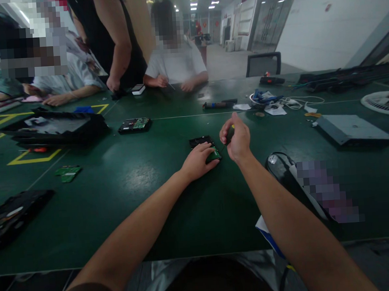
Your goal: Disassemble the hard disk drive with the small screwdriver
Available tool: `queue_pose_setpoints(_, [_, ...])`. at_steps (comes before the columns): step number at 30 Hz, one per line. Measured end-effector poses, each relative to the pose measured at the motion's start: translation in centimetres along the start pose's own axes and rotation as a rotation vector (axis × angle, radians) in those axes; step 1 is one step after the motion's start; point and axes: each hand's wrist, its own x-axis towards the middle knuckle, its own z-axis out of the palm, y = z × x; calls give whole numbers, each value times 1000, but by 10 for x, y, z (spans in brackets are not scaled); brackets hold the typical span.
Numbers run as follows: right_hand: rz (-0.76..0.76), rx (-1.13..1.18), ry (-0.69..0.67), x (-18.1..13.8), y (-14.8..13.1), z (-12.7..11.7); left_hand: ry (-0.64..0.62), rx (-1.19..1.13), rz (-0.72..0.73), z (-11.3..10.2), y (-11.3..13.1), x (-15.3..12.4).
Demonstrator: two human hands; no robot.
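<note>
A small black hard drive (201,142) with a green circuit board (215,154) lies on the dark green table (134,188). My left hand (198,161) rests on its near side, fingers curled down over the board and pressing it. My right hand (236,138) is closed round the handle of a screwdriver (229,134), held upright with its tip pointing down at the drive's right edge. The tip itself is hidden between my hands.
Another drive (135,125) lies to the left, with a black tray (53,127) beyond and a loose green board (67,173). A grey box (351,129) sits right. Cables and parts (270,99) lie behind. Other people sit and stand across the table.
</note>
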Motion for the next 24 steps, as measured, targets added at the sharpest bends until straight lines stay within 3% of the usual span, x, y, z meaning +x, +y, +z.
queue_pose_setpoints(11, [5, 24, -22, 1, 4, -3, -12, -32, 94, -5, -4, -6])
queue_pose_setpoints(24, [-11, -15, -34, 1, 4, -3, -66, -6, 90, -2, -7, -5])
